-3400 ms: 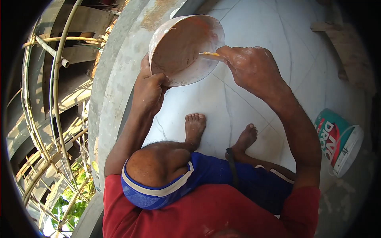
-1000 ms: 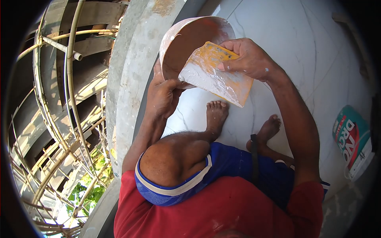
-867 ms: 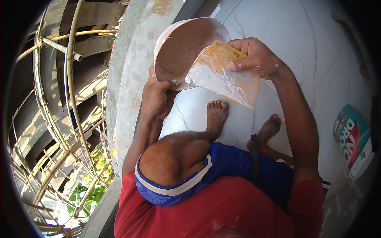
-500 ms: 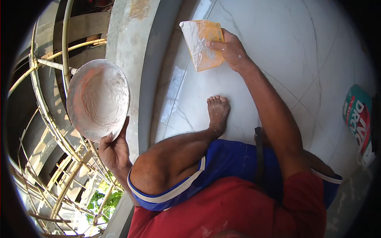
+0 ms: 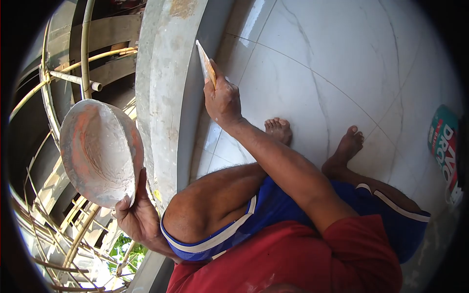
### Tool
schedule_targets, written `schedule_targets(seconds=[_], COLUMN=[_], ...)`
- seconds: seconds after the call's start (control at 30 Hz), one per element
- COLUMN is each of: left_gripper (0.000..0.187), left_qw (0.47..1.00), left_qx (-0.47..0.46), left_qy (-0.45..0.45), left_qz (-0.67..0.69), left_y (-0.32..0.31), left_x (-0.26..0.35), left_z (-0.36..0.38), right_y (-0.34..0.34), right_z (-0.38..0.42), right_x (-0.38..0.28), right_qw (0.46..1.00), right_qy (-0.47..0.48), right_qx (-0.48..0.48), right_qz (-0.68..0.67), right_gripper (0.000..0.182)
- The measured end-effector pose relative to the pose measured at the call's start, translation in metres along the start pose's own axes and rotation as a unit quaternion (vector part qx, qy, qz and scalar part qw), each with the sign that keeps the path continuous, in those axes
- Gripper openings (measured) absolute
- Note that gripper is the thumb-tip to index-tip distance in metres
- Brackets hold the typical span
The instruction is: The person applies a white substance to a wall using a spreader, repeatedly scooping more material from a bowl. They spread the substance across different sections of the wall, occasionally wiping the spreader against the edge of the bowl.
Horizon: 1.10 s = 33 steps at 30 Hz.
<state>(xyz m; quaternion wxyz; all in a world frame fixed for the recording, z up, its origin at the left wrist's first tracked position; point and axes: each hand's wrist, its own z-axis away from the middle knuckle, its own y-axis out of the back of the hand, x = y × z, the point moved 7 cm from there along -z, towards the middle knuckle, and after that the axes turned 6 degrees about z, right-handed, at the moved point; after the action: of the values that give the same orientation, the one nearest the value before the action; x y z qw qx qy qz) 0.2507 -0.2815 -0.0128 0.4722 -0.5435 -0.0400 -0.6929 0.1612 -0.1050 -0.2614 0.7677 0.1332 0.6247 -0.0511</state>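
1. My left hand (image 5: pixel 141 222) grips one bowl (image 5: pixel 95 151) by its rim; the bowl, tilted and coated inside with pale paste, hangs beside the outer edge of the one concrete ledge (image 5: pixel 163 93).
2. My right hand (image 5: pixel 223 103) closes around one yellow scraper (image 5: pixel 209 71); its tip is at the ledge's inner edge.
3. My two bare feet (image 5: pixel 278 130) are on the tiled floor (image 5: pixel 293 88); one green bucket (image 5: pixel 444 146) stands well apart from them; several bamboo poles (image 5: pixel 85 44) show beyond the ledge.
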Motion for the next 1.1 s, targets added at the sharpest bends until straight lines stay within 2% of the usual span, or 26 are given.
schedule_targets(seconds=[0.1, 0.17, 0.33, 0.4, 0.57, 0.63, 0.7, 0.73, 0.8, 0.9, 0.97, 1.03, 1.07, 1.1], left_gripper=[0.094, 0.093, 0.094, 0.094, 0.095, 0.095, 0.095, 0.095, 0.095, 0.094, 0.094, 0.095, 0.095, 0.095], left_qw=[1.0, 1.0, 1.0, 1.0, 1.0, 0.999, 1.0, 1.0, 1.0, 1.0, 1.0, 1.0, 1.0, 1.0], left_qx=[0.014, 0.014, 0.004, 0.001, -0.006, -0.006, -0.013, -0.02, -0.011, 0.0, 0.0, 0.003, 0.002, 0.002], left_qy=[-0.013, -0.01, -0.018, -0.012, -0.009, -0.029, -0.014, 0.0, -0.005, -0.012, -0.014, -0.013, -0.013, -0.016], left_qz=[-0.014, -0.016, -0.013, -0.003, 0.01, -0.03, -0.009, 0.011, 0.003, -0.005, -0.006, 0.007, 0.007, 0.002], left_y=[0.007, 0.009, 0.009, 0.006, 0.0, 0.0, -0.002, -0.003, -0.001, 0.004, 0.005, 0.008, 0.008, 0.009], left_x=[0.003, 0.003, 0.006, 0.004, -0.001, 0.001, -0.002, -0.004, -0.003, -0.003, -0.003, -0.002, -0.002, -0.001], left_z=[-0.003, -0.005, -0.007, -0.007, -0.008, -0.01, -0.009, -0.009, -0.007, -0.006, -0.006, -0.006, -0.006, -0.006], right_y=[-0.01, -0.013, -0.031, -0.034, -0.038, -0.029, -0.018, -0.003, 0.02, 0.039, 0.035, 0.023, 0.021, 0.02], right_z=[-0.002, 0.0, 0.012, 0.018, 0.031, 0.04, 0.045, 0.039, 0.022, -0.015, -0.03, -0.038, -0.037, -0.031], right_x=[-0.01, -0.022, -0.017, -0.022, -0.015, -0.015, 0.01, 0.013, 0.018, 0.012, 0.006, 0.007, 0.008, 0.004], right_qw=[0.999, 0.992, 0.986, 0.976, 0.975, 0.971, 0.988, 0.997, 0.999, 0.996, 0.996, 0.996, 0.996, 0.993], right_qy=[0.029, 0.107, 0.127, 0.177, 0.16, 0.169, 0.016, 0.011, 0.005, 0.054, 0.062, 0.049, 0.049, 0.102], right_qx=[-0.002, 0.043, 0.027, 0.031, -0.016, -0.021, -0.104, -0.021, 0.024, 0.062, 0.046, -0.024, -0.023, 0.01], right_qz=[0.039, 0.049, 0.102, 0.126, 0.154, 0.167, 0.109, 0.072, 0.045, 0.024, 0.037, 0.069, 0.068, 0.064], right_gripper=[0.047, 0.053, 0.063, 0.063, 0.06, 0.059, 0.052, 0.046, 0.041, 0.035, 0.036, 0.04, 0.04, 0.041])
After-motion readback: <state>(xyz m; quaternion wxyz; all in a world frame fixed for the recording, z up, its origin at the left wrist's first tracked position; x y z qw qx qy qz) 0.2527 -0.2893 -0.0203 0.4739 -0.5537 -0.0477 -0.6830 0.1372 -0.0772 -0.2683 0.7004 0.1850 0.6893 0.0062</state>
